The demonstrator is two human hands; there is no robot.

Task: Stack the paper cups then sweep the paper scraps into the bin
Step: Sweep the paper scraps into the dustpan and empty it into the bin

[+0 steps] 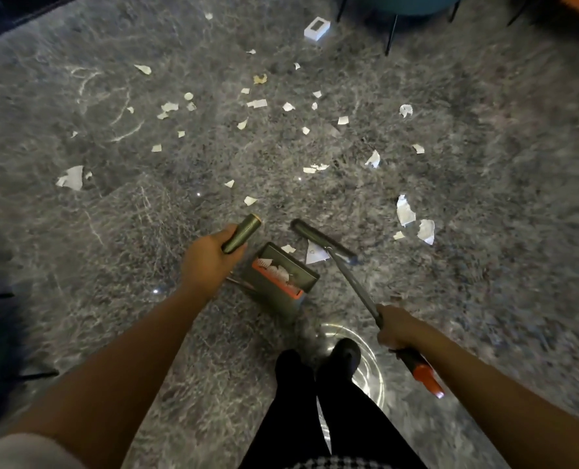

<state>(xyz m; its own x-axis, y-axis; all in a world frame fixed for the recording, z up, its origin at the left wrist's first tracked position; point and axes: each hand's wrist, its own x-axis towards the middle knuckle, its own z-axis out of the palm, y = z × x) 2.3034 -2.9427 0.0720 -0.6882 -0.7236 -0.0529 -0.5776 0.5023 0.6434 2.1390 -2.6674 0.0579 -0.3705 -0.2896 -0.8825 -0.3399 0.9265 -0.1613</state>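
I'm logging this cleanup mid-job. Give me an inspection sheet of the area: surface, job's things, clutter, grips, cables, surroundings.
Surface: glossy grey marbled floor, lamp glare near the feet.
Job's things: paper scraps scattered widely; dustpan holds a few; broom head just beyond its mouth. Paper cups: nothing seen.
Clutter: small white box far off.
Grips: left hand holds the dustpan handle; right hand holds the broom shaft.
Cables: nothing seen.
Surroundings: dark chair legs at the far edge.
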